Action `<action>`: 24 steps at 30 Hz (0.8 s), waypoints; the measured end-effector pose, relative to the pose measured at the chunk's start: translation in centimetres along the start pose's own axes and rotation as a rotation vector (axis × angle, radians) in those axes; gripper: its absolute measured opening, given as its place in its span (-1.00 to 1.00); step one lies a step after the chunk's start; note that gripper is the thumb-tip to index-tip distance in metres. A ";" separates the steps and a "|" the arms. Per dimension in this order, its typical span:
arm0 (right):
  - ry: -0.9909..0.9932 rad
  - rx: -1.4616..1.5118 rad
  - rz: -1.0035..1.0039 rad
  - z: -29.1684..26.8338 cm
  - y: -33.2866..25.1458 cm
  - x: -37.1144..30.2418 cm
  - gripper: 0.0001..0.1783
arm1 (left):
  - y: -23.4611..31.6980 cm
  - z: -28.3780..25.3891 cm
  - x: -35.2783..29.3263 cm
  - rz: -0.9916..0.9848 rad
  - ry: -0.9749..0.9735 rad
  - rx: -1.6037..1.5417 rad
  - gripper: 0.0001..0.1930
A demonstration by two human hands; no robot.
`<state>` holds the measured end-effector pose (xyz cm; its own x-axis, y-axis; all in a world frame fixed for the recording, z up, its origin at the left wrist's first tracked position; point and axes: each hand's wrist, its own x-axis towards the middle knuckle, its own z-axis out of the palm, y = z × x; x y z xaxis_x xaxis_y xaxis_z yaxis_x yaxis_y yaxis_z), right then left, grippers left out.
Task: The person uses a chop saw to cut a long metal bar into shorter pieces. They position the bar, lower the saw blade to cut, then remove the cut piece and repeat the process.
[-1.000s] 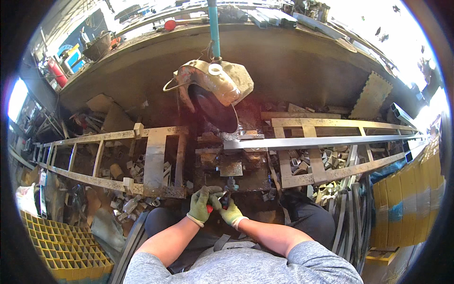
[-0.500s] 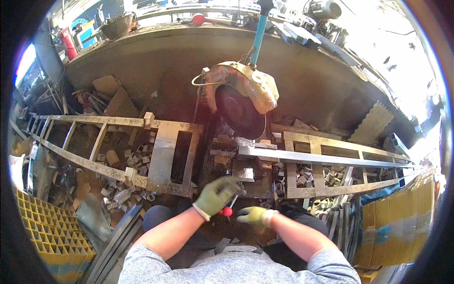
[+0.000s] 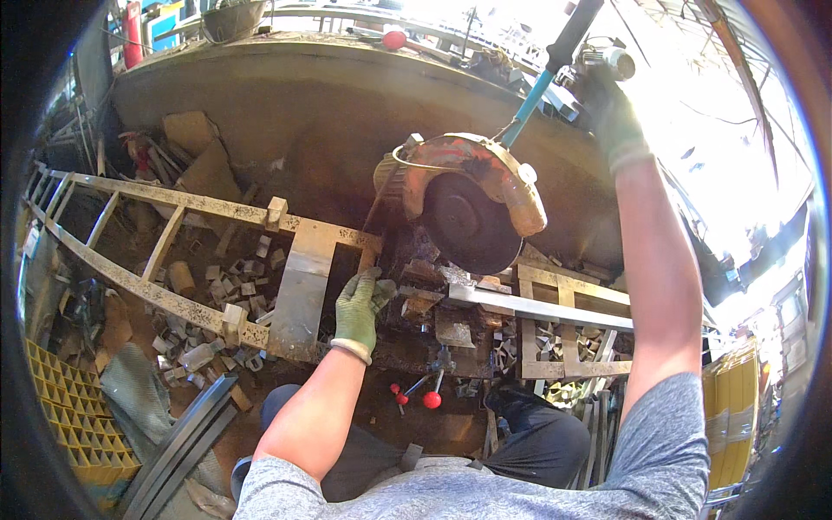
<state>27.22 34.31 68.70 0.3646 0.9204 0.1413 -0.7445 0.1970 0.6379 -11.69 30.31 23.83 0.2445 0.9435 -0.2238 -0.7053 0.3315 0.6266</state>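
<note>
In a green-yellow work glove, my left hand (image 3: 357,314) is over the left side of the cut-off saw's bed, beside the metal plate (image 3: 299,282) of the left support frame. Its fingers point forward, the thumb stands apart, and nothing shows in it. My right hand (image 3: 614,117), gloved too, is raised at the far right beside the black grip of the saw's blue handle (image 3: 529,104); glare and motion blur its fingers. Below the handle hangs the dark round blade (image 3: 468,221) under its orange guard. A silver metal bar (image 3: 537,305) lies across the bed to the right, its end near the blade.
Two red-knobbed levers (image 3: 432,399) stand at the bed's front. Offcuts (image 3: 247,282) lie beneath the left ladder-like frame (image 3: 165,243). At the lower left are a yellow grid stack (image 3: 74,399) and metal profiles (image 3: 182,446); yellow bundled stock (image 3: 732,407) stands at right.
My right hand has risen from the front levers to the handle's level. My left hand has moved left and forward, off the lever area. The saw's handle appears farther right as the view shifts.
</note>
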 end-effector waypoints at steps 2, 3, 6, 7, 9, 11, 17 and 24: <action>0.247 1.098 0.204 0.8 3.7 2.5 -0.34 | 0.7 -0.2 -0.1 -0.008 0.029 0.011 -0.69; 0.343 1.364 0.345 0.8 5.2 3.2 -0.44 | 1.0 -0.4 -0.1 -0.011 0.061 0.015 -0.69; 0.467 1.863 0.666 1.1 8.7 5.4 -0.59 | 1.6 -0.7 0.0 -0.002 0.041 0.015 -0.67; 0.404 1.839 0.678 1.2 9.4 6.2 -0.57 | 1.7 -0.8 0.2 0.007 0.038 0.009 -0.67; 0.434 1.866 0.747 1.2 9.5 7.7 -0.52 | 1.6 -0.9 0.5 0.019 0.018 0.029 -0.65; 0.551 1.936 0.803 1.8 8.5 8.7 -0.52 | 1.3 -0.8 0.9 0.018 0.005 0.040 -0.64; 0.589 1.947 0.807 3.6 6.0 9.4 -0.57 | 0.1 0.1 0.8 -0.043 0.001 0.072 -0.66; 0.625 1.949 0.810 4.3 5.7 9.0 -0.64 | -1.3 0.9 0.5 -0.048 -0.044 0.138 -0.63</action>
<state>28.63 42.27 76.89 -0.1179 0.6438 0.7560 0.8739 -0.2943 0.3869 -10.02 30.36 23.55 0.3065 0.9250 -0.2247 -0.5950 0.3704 0.7133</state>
